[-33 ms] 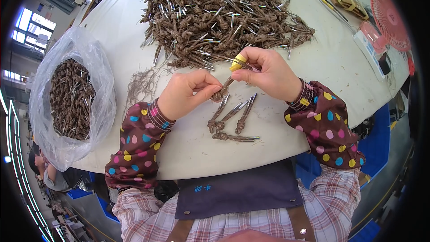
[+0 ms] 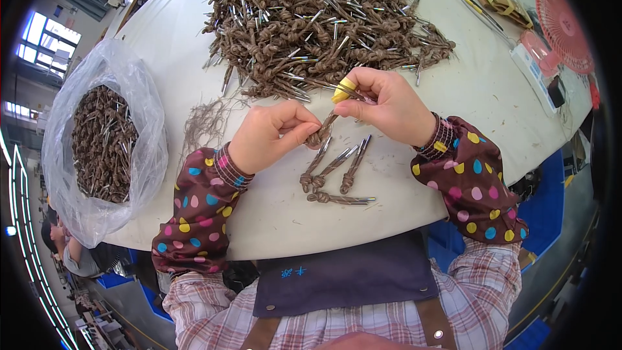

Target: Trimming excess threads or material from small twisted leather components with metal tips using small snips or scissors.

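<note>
Knotted brown cord (image 2: 315, 138): raised over the tabletop (image 2: 291, 227), between the two hands; twisted fibre, lumpy knot. Left hand (image 2: 273, 133): thumb and forefinger pinch the knot. Right hand (image 2: 392, 107): fingers closed on a slim dark tool (image 2: 354, 93), kind unclear, near the cord's upper end; yellow wrap (image 2: 345, 89) at the forefinger. Just below the hands: four loose pieces (image 2: 347, 183), bulky knots, shiny metallic tips. Beyond: large tangled heap (image 2: 311, 32) of similar pieces. Left: wispy threads (image 2: 206, 123), then a crinkled translucent bag (image 2: 150, 129) of more pieces. Surface pale, smooth, flecked with fibre. Far right: pink fan (image 2: 562, 26), white power strip (image 2: 532, 78). Front edge near dark apron (image 2: 343, 279); blue bin (image 2: 547, 201) past the right edge. Bare strip between loose pieces and front edge.
</note>
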The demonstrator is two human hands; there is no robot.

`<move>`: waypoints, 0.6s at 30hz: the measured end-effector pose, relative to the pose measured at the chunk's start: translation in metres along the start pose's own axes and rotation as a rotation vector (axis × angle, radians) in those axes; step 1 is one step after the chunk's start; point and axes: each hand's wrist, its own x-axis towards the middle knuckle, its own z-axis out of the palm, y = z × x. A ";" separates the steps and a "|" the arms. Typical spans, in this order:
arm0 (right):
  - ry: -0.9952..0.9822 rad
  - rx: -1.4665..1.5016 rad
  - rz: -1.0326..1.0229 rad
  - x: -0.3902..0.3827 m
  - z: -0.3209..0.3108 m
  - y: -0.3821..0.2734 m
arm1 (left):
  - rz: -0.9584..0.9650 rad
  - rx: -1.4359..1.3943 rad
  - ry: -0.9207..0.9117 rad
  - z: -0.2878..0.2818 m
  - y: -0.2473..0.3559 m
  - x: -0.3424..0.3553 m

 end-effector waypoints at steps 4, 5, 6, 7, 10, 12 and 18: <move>-0.041 0.106 -0.069 0.002 -0.001 0.002 | 0.025 -0.559 -0.108 0.008 -0.010 0.000; -0.039 0.105 -0.072 0.004 -0.001 0.003 | 0.052 -0.737 -0.174 0.010 -0.012 0.001; -0.063 0.090 -0.102 0.006 -0.001 0.004 | 0.056 -0.734 -0.175 0.011 -0.014 0.002; -0.087 0.074 -0.133 0.008 -0.001 0.004 | 0.055 -0.784 -0.219 0.012 -0.016 0.004; -0.063 0.099 -0.156 0.007 0.001 0.005 | 0.108 -0.773 -0.228 0.017 -0.021 0.006; -0.002 0.028 -0.134 0.006 0.000 -0.004 | 0.162 -0.703 -0.182 0.018 -0.023 0.006; 0.314 -0.162 -0.167 -0.009 0.000 -0.020 | 0.190 -0.489 0.150 0.017 -0.026 0.010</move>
